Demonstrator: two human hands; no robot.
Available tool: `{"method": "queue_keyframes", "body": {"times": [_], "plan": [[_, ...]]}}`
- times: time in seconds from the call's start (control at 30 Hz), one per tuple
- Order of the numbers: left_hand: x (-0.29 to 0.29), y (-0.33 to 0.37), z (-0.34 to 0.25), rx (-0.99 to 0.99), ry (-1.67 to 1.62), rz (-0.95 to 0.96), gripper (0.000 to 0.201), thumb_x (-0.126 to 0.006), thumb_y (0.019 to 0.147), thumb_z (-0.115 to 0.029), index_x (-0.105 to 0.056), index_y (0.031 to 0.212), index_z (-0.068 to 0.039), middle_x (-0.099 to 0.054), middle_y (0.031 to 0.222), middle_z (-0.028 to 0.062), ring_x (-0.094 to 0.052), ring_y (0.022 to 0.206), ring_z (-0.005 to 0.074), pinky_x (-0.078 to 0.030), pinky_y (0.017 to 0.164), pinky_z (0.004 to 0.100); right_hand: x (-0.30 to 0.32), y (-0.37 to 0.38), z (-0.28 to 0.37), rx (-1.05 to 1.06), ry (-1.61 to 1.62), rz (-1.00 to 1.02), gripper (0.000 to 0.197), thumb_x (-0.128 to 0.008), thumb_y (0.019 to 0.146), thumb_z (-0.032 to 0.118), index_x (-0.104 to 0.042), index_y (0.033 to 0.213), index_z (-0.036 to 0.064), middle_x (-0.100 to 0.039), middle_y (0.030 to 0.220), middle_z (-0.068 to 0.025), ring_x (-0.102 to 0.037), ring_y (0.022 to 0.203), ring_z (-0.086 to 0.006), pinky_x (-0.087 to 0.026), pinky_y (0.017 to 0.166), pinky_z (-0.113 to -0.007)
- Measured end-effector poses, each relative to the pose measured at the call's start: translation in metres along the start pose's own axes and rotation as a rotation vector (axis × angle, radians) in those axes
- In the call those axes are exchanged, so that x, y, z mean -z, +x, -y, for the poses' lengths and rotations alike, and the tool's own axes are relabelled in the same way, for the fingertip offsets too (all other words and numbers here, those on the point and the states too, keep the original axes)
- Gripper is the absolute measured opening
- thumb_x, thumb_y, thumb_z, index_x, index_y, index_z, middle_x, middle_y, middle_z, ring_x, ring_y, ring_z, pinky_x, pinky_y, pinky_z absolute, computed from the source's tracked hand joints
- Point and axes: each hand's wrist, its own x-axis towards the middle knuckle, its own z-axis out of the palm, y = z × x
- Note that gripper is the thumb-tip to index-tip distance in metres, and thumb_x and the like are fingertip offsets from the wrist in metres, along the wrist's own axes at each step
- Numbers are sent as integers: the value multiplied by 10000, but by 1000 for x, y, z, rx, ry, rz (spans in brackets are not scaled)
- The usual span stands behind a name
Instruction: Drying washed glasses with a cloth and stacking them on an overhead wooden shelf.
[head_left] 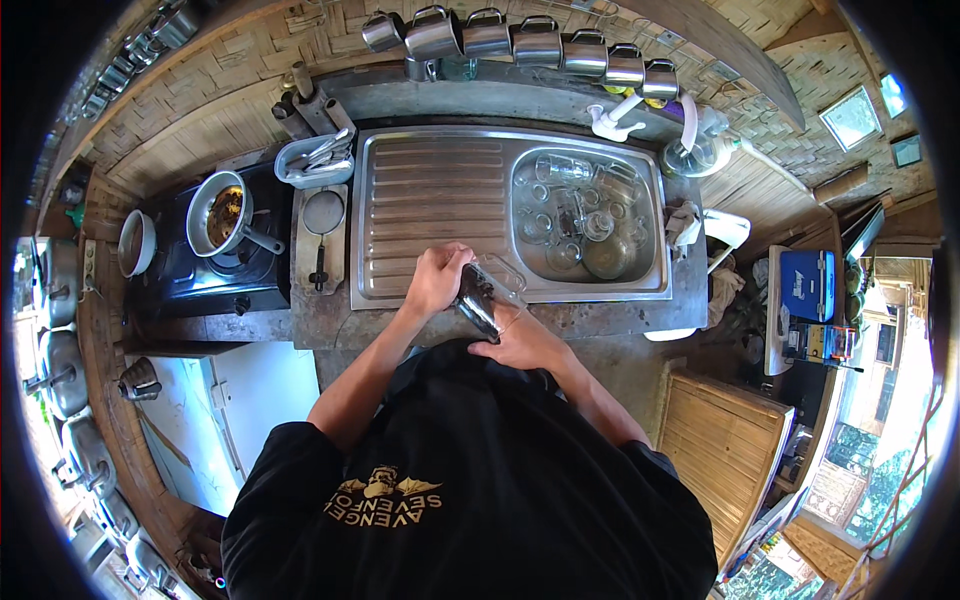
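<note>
Both my hands hold a clear glass mug [487, 298] tilted in front of my body, at the near edge of the steel sink unit. My left hand [436, 282] is closed at the mug's upper left end. At its lower right end, my right hand [522, 338] supports the glass. A rounded glass outline like a handle shows on the mug's far side. To the right of the ribbed drainboard [436, 190], the sink basin [655, 245] holds several glass mugs and other glassware, among them a clear mug [598, 226].
A white faucet [614, 120] stands behind the basin. Several steel mugs [487, 34] hang above. Left are a strainer [323, 213], a tub of cutlery [314, 160] and a stove [270, 205] bearing a frying pan [200, 212]. A cloth [684, 222] lies right of the basin.
</note>
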Motion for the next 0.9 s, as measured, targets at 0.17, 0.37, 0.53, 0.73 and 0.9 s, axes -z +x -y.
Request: {"method": "queue_keyframes", "body": {"times": [0.17,0.37,0.53,0.73,0.9], "plan": [[0,-9,-1,-174,-37,-120,286,-527,943,-226,-643,931,35,-670,842,163,-646,809,219,-484,751,327,10,0,-18,-531,1283,200,280,-712,830,7,-612,1087,49,-624,914,-17,-543,663,-61,-409,495,-240],[2,-13,-9,-290,-272,18,491,-441,999,-446,-568,1159,1,-651,1104,104,-641,932,226,-503,810,355,21,-1,13,-348,1039,-89,283,-705,818,-20,-629,1080,55,-637,892,5,-543,632,-75,-412,507,-246],[21,-8,-29,589,-792,482,705,-429,919,-668,-509,1215,-32,-625,1091,106,-646,951,227,-572,719,397,32,-11,6,112,-301,-258,247,-673,798,45,-655,1045,41,-672,1089,-132,-677,824,-261,-537,635,-361],[-10,-10,-29,508,-381,125,313,-697,870,-323,-606,980,-44,-615,906,66,-649,657,164,-569,435,331,11,-7,-28,96,-223,-80,369,-628,720,19,-618,1087,-9,-660,1098,-169,-647,916,-366,-529,777,-428],[-15,-10,-5,132,-133,51,275,-709,871,-237,-595,993,-19,-640,906,60,-646,780,150,-555,622,316,14,-8,-15,89,405,-42,422,-692,703,-16,-582,1110,-10,-675,1032,-56,-654,778,-259,-523,698,-389]]}}
